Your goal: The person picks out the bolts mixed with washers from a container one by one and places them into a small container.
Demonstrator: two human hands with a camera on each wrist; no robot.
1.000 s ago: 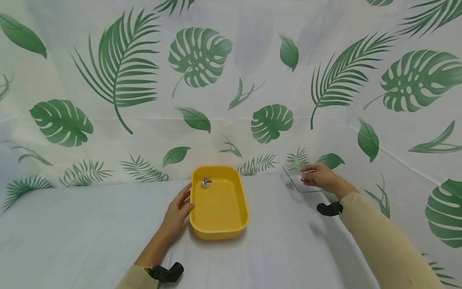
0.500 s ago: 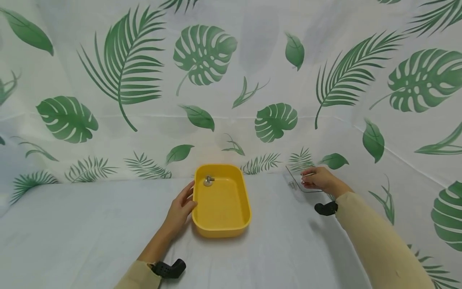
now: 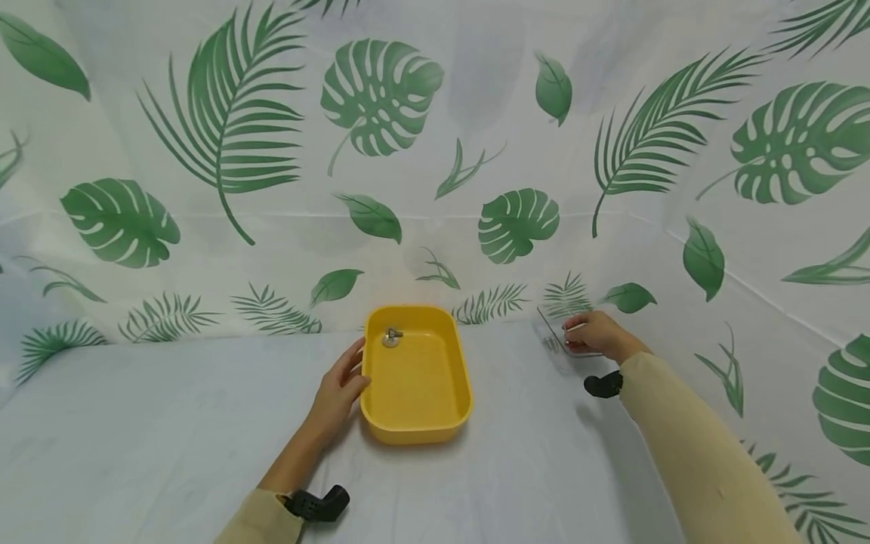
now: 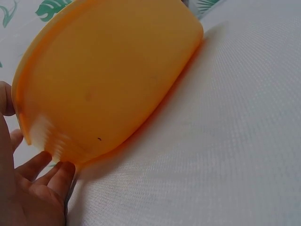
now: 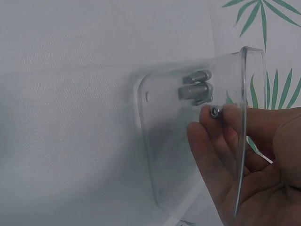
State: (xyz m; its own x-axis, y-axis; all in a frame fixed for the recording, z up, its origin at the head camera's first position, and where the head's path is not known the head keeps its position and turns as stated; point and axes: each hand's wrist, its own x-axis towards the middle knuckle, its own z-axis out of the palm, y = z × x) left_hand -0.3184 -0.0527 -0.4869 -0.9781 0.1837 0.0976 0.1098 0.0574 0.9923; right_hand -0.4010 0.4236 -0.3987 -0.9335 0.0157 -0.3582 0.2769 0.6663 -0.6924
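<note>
A yellow plastic tray [image 3: 416, 437] stands mid-table in the head view. My left hand [image 3: 337, 387] holds its left side, thumb at the rim and other fingers against the outer wall; the left wrist view shows these fingertips [image 4: 66, 169] low on the wall. Inside the tray's far left corner lie small shiny metal pieces [image 3: 390, 337], too small to identify. Over at the right, my right hand [image 3: 598, 336] reaches into a clear plastic box [image 5: 146, 141]. Between thumb and finger it pinches a small metal bolt [image 5: 215, 111], its round hollow end showing. Several metal bolts [image 5: 195, 90] lie beside it in the box.
A white cloth [image 3: 170, 423] covers the table. Behind it hangs a leaf-printed sheet [image 3: 421, 181], close to the tray's far end and the clear box. Black wrist cameras [image 3: 318, 505] sit on both wrists.
My right hand and wrist have shifted slightly left and dip a little deeper into the clear box. The left hand stays on the tray, and the whole head view has shifted a little.
</note>
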